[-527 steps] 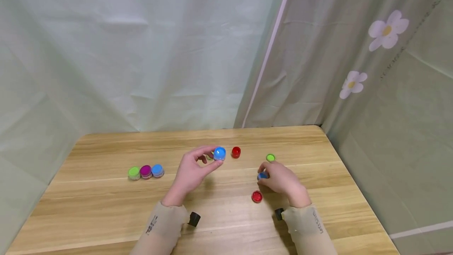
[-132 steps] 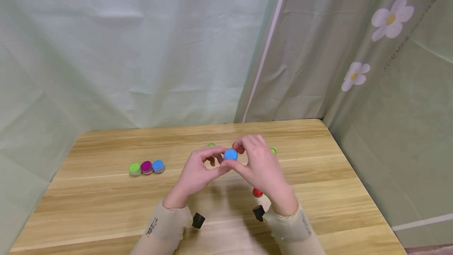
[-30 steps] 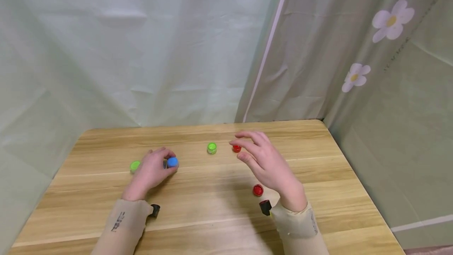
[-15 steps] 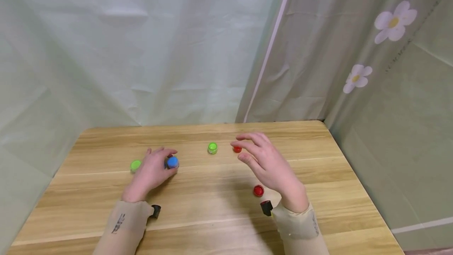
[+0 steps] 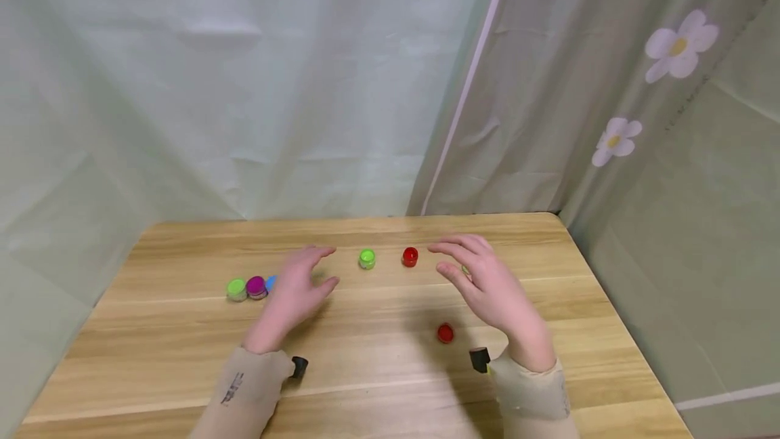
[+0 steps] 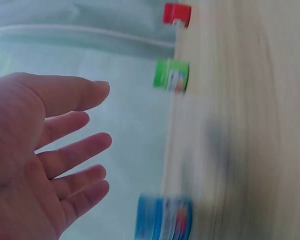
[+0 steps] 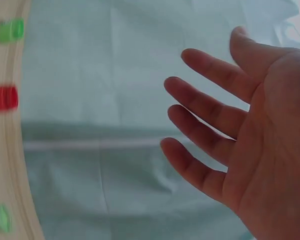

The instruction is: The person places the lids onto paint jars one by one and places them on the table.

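Observation:
My left hand [image 5: 298, 284] hovers over the table with fingers apart and nothing in its grasp. It partly covers the right end of a row of small lidded jars: a green jar [image 5: 236, 290], a purple jar [image 5: 256, 287] and a blue jar [image 5: 271, 282]. In the left wrist view a blue jar [image 6: 164, 218] stands below the fingers. My right hand [image 5: 496, 290], also holding nothing, hangs with spread fingers right of an uncapped red jar [image 5: 410, 257]. A green lid [image 5: 466, 269] is mostly hidden behind it. Between the hands, further back, stands an uncapped green jar [image 5: 367, 259].
A red lid [image 5: 445, 333] lies on the wooden table [image 5: 378, 371], nearer to me than the red jar. Pale curtains [image 5: 305, 120] hang behind the table's back edge and along its right side.
Earlier, both hands held the blue jar and its lid together. My left hand then set it at the row's right end, and has now released it and moved right. My right hand shifted right.

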`<state>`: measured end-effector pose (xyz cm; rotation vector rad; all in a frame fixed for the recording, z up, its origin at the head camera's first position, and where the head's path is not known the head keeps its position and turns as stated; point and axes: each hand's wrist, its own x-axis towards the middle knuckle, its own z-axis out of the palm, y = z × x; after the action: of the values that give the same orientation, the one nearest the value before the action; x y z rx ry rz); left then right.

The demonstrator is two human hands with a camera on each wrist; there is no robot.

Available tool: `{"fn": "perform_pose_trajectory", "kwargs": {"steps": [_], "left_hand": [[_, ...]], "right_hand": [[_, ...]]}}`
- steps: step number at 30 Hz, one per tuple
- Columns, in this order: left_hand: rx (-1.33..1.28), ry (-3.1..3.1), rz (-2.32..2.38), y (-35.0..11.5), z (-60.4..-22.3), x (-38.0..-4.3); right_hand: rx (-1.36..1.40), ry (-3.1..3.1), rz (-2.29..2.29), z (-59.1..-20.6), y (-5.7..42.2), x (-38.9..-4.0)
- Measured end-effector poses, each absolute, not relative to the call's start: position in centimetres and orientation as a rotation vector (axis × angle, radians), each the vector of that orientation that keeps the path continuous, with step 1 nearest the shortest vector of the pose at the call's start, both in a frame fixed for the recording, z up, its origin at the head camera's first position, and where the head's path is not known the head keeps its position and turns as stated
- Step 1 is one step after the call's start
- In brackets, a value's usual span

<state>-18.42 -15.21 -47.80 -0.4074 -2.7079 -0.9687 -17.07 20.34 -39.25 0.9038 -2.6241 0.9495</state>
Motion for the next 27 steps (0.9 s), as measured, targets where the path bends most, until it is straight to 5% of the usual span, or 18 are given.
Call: {"fn": "perform_pose_trajectory", "kwargs": {"steps": [12, 27], "left_hand": [[-0.236, -2.878, -1.284, -10.8, -48.2, -22.2], [-0.056, -2.906, -1.46, -9.4, -51.1, -25.2]], "right_hand": [[0.65, -2.809, 0.91, -40.7, 26.0, -17.6], [0.652, -2.786, 0.917, -40.7, 26.7, -17.3]]}}
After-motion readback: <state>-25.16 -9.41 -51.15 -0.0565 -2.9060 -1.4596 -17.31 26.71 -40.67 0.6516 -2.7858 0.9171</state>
